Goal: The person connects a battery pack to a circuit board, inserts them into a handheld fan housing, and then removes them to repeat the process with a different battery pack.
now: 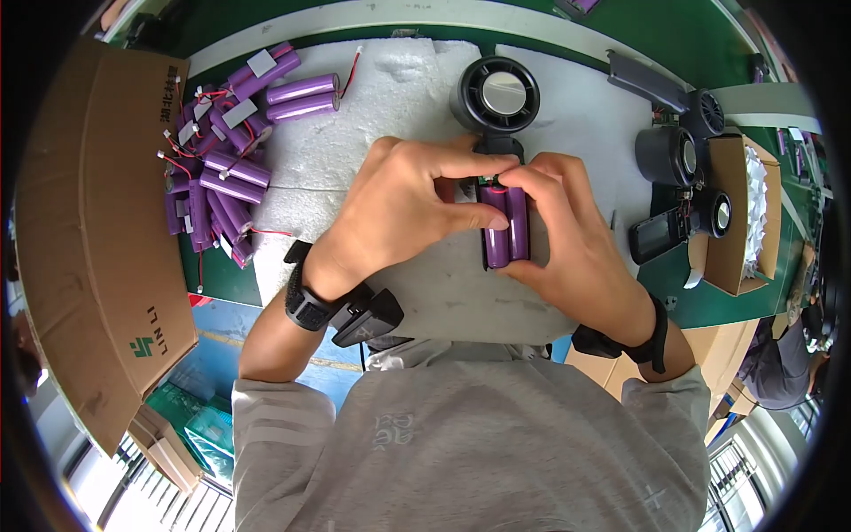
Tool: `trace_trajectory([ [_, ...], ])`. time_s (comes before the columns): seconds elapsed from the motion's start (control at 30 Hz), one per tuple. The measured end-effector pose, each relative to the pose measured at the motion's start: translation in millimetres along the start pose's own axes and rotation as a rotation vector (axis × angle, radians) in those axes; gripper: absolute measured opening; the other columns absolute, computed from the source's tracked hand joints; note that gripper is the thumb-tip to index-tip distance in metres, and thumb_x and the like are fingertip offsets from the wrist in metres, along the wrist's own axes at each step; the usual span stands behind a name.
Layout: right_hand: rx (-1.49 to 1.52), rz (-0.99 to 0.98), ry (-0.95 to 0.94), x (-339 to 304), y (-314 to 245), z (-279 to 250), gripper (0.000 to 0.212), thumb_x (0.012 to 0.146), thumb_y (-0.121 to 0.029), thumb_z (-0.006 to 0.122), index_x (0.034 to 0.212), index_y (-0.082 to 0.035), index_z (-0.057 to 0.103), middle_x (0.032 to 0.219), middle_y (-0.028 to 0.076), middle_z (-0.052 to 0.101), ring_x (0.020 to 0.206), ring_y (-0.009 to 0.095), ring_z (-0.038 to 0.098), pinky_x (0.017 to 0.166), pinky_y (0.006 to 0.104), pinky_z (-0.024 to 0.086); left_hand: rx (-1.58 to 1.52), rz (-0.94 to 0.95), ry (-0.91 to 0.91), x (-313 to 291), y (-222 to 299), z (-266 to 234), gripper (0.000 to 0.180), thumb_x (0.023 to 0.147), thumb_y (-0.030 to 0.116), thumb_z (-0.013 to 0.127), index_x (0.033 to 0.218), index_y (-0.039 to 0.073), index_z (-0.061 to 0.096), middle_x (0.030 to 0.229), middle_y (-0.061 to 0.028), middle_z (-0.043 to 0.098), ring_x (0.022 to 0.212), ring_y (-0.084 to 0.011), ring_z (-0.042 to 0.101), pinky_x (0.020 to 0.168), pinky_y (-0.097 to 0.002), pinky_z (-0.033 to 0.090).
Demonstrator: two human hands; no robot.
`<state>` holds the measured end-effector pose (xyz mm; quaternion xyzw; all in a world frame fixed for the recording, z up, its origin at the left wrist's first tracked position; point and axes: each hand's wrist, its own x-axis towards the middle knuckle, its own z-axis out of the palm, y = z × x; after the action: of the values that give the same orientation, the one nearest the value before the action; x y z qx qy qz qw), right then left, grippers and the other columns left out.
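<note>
Head view: I see both hands meeting at the centre of the white foam pad on the green tabletop. My left hand grasps the purple battery pack, its thumb pressed across the pack's left cell. My right hand supports the pack from the right and below, with its fingers pinched at the pack's upper end, where a small red wire shows. The pack's long axis runs away from me, pointing toward the round black fan head, which lies just beyond the upper end and touches or nearly touches it; I cannot tell which. The right hand is nearer that junction. A pile of spare purple batteries lies well apart at far left, beside a cardboard box. More black fan parts sit at right.
</note>
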<state>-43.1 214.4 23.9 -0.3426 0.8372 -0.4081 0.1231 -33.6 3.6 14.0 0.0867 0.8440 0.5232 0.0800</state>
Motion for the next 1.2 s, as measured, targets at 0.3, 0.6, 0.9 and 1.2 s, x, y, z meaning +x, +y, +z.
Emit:
trace_trajectory([
  [0.3,-0.015,-0.017,-0.018,-0.3,0.5,-1.4,0.077,0.058,-0.003,0.085,0.128,-0.008,0.053,0.123,0.015,0.042,0.112,0.035,0.052,0.093,0.0412,0.049,-0.034,0.026,0.040,-1.1,-1.3,2.8,0.047,0.064,0.012,0.087,0.110,0.014,0.074,0.089,-0.0098,0.072,0.062,-0.0179,0.061,0.063,-0.0299,0.051],
  [0.6,-0.104,-0.098,-0.075,-12.6,2.7,0.3,0.071,0.062,-0.011,0.085,0.126,-0.002,0.056,0.127,0.016,0.044,0.111,0.035,0.054,0.092,0.0436,0.049,-0.051,0.038,-0.031,-1.5,-1.0,-4.7,0.044,0.067,0.011,0.085,0.109,0.012,0.074,0.092,-0.0125,0.071,0.065,-0.0236,0.063,0.067,-0.0321,0.053],
  [0.9,-0.565,-0.178,-0.018,1.2,-11.9,1.8,0.067,0.071,-0.015,0.079,0.131,0.000,0.052,0.129,0.018,0.045,0.110,0.036,0.054,0.088,0.0427,0.051,-0.108,0.224,0.106,1.2,-7.4,-5.4,0.047,0.069,0.007,0.081,0.114,0.009,0.069,0.099,-0.0138,0.071,0.078,-0.0301,0.069,0.073,-0.0373,0.056],
  [1.2,-0.465,-0.192,0.264,54.2,-39.0,-35.2,0.043,0.080,0.001,0.068,0.121,-0.003,0.059,0.113,0.017,0.057,0.094,0.031,0.061,0.080,0.0378,0.051,0.552,-0.053,0.702,-4.4,-25.2,-32.1,0.042,0.078,0.011,0.073,0.118,0.010,0.062,0.122,-0.0130,0.061,0.082,-0.0357,0.068,0.071,-0.0417,0.056],
])
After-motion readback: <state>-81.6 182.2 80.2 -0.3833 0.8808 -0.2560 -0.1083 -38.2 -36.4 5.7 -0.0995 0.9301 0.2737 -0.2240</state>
